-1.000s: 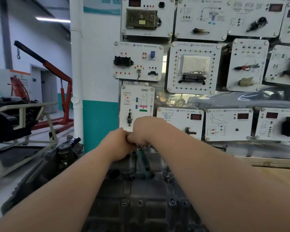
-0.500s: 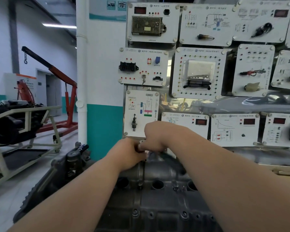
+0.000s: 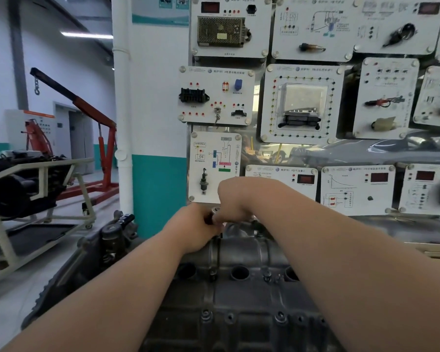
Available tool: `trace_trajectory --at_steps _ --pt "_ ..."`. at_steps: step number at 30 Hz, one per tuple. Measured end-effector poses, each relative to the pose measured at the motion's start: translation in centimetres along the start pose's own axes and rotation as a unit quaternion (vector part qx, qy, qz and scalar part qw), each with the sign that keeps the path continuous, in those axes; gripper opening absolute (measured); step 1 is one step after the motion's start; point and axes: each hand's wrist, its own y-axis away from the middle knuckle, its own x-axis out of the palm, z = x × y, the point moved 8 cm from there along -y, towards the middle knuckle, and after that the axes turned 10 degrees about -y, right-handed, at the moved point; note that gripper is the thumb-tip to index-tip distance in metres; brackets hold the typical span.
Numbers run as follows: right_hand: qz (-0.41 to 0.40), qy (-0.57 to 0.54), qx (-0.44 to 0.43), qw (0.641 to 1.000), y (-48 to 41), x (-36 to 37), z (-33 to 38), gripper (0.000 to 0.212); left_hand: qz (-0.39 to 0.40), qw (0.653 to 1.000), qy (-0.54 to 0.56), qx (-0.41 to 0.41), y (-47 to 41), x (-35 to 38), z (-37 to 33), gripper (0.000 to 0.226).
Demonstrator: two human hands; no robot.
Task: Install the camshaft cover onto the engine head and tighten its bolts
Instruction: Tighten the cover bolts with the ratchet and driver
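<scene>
The grey cast camshaft cover (image 3: 241, 255) lies on the engine head (image 3: 234, 323) below me, with round plug holes and several bolts along its edges. At the cover's far end both my hands meet on a tool. My left hand (image 3: 196, 228) is curled round its dark handle. My right hand (image 3: 235, 199) curls over the silver ratchet head (image 3: 216, 210) from above. The tool's lower part and the bolt under it are hidden by my fingers.
A board of white training panels (image 3: 302, 102) fills the wall straight behind the engine. A white pipe (image 3: 123, 123) runs down the wall at the left. Further left stand a red engine crane (image 3: 104, 138) and a beige engine stand (image 3: 36, 189) on the floor.
The view has tilted and the hands sit a little higher and further right in frame. A teal tool part seen below the hands a second ago is now hidden. Both hands keep their grip.
</scene>
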Motion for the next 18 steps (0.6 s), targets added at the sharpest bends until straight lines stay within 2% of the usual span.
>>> trace_trajectory --at_steps 4,9,11,14,18 --pt "-0.033 -0.016 0.022 0.999 -0.41 0.72 0.56 0.03 0.006 0.999 -0.037 -0.012 -0.39 -0.39 0.19 0.034" --pt "0.007 0.008 -0.004 1.0 -0.24 0.13 0.12 0.03 -0.002 1.0 -0.001 -0.008 -0.07 0.0 0.1 0.025" --pt "0.002 0.01 -0.01 1.0 -0.23 0.1 -0.01 0.025 -0.003 1.0 0.001 -0.005 -0.04 0.12 0.02 0.024" --pt "-0.024 -0.012 0.0 1.0 -0.18 0.09 0.13 0.031 0.006 1.0 -0.009 -0.003 -0.09 0.18 0.02 0.019" --pt "-0.027 -0.022 0.024 0.999 -0.36 0.57 0.16 0.029 0.009 0.999 -0.037 -0.009 -0.15 0.01 0.13 0.024"
